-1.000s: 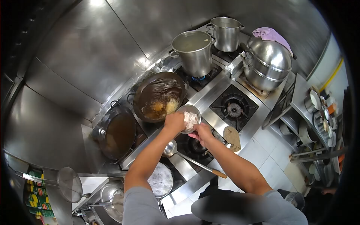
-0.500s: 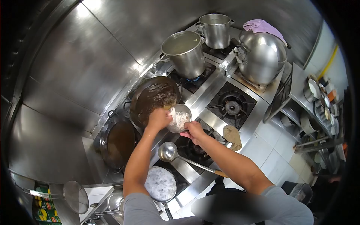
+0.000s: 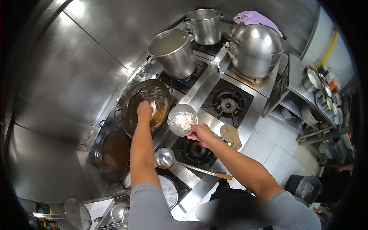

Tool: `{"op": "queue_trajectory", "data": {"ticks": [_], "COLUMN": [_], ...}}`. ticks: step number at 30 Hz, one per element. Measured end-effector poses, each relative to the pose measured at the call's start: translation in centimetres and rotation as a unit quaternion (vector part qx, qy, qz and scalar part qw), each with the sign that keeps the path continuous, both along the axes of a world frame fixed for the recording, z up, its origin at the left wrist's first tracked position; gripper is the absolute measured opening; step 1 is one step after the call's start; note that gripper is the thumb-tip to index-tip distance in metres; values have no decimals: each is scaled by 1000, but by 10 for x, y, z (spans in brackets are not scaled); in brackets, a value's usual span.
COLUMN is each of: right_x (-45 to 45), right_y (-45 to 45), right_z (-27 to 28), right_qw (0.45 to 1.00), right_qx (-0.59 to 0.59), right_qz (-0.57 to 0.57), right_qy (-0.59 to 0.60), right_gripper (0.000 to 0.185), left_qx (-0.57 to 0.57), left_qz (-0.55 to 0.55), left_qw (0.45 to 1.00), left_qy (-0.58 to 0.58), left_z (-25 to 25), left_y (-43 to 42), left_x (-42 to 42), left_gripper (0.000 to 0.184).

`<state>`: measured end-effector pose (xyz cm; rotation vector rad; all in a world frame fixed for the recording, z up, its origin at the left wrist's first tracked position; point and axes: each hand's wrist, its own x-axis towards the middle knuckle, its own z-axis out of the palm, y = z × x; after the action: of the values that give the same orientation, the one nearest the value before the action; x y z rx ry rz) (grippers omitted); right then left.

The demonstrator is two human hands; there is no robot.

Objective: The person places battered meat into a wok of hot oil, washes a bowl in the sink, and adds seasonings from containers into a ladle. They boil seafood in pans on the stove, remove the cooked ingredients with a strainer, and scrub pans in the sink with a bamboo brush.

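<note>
My left hand (image 3: 144, 110) is over the wok of dark oil (image 3: 162, 86), its fingers pinched on a pale, floury piece (image 3: 153, 109). What kind of food the piece is, I cannot make out. With thumb and fingers at its rim, my right hand (image 3: 202, 134) holds a small round bowl (image 3: 174, 129) just right of the wok. Inside the bowl lie white, flour-coated pieces (image 3: 185, 119). Below my hands a large ladle (image 3: 165, 158) with a wooden handle end rests across the stove.
A second wok of brown liquid (image 3: 115, 151) sits at the left. Two tall pots (image 3: 172, 57) stand behind, one over a blue flame. Bare burners (image 3: 228, 104), a brown cloth (image 3: 230, 137), a pan of whitish liquid (image 3: 168, 190) and a domed steel vessel (image 3: 257, 53) are around.
My left hand has moved from the bowl leftward and up over the wok, carrying a floury piece. The right hand still holds the bowl. The whole view has shifted slightly.
</note>
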<state>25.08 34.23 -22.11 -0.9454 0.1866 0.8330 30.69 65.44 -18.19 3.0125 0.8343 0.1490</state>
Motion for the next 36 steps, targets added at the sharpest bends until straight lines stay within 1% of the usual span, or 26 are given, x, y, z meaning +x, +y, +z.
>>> {"op": "queue_trajectory", "data": {"ticks": [1,2,4,5,6,7,8,9,11,12,13,15,17,19,21,22,23,25,29,30,31,32,33,35,36], "right_x": [1,2,1,-1,-5,-9,-14,-20,-30,-33,-33,-32,-30,-28,-29,-29,-29,-33,-41,-42,-43,-44,-45,-46,-45], "right_y": [-3,-5,-6,-5,-4,0,5,10,16,18,22,33,40,50,55,59,62,63,63,61,57,52,46,36,33], "right_z": [-2,-3,-2,-1,0,3,6,9,16,20,17,12,22,25,25,21,18,18,13,11,8,6,5,6,5], "right_qw": [1000,1000,999,998,998,997,994,994,994,996,996,999,999,999,999,999,999,999,999,999,999,999,999,1000,1000], "right_qx": [-8,-14,-26,-39,-36,-48,-58,-54,-49,-31,-31,4,13,23,30,29,28,24,2,1,2,3,2,-10,-8], "right_qz": [1,2,4,9,14,30,47,55,67,67,67,46,45,36,37,38,39,43,46,45,41,38,36,14,10], "right_qy": [-11,-22,-31,-40,-41,-60,-79,-83,-66,-55,-56,6,8,15,15,17,18,20,21,21,18,14,15,11,9], "right_gripper": [29,29,27,26,26,24,22,22,19,21,21,23,26,28,29,28,27,26,25,25,25,25,25,25,25], "left_qx": [12,-8,-77,-206,-240,-90,-73,-68,-144,-133,-132,-242,-240,-237,-271,-281,-335,-370,-329,-232,-133,-105,-106,-30,-8], "left_qz": [-19,-46,-204,-287,-315,-324,-307,-299,-302,-306,-306,-245,-240,-229,-163,-150,-90,-73,-50,-52,-54,-20,-22,29,40], "left_qw": [1000,999,976,935,917,940,949,951,942,943,943,938,936,937,942,941,932,918,938,969,989,994,994,999,999], "left_qy": [11,2,-23,-10,53,53,-25,-28,5,-17,-17,-48,-92,-115,-115,-118,-103,-124,-99,-65,-30,10,11,16,35], "left_z": [14,26,57,56,39,43,40,36,23,27,33,48,81,93,98,102,103,86,55,49,43,36,30,9,7], "left_y": [-10,-25,-76,-92,-105,-131,-148,-146,-135,-131,-124,-104,-87,-51,-14,-3,6,33,78,84,89,92,94,106,107], "left_x": [-2,-5,-28,-39,-44,-57,-73,-79,-78,-84,-87,-95,-102,-100,-95,-92,-92,-89,-87,-87,-87,-88,-91,-97,-97], "left_gripper": [22,19,19,25,31,38,38,38,37,33,33,31,26,24,21,20,17,16,19,21,23,24,24,23,20]}}
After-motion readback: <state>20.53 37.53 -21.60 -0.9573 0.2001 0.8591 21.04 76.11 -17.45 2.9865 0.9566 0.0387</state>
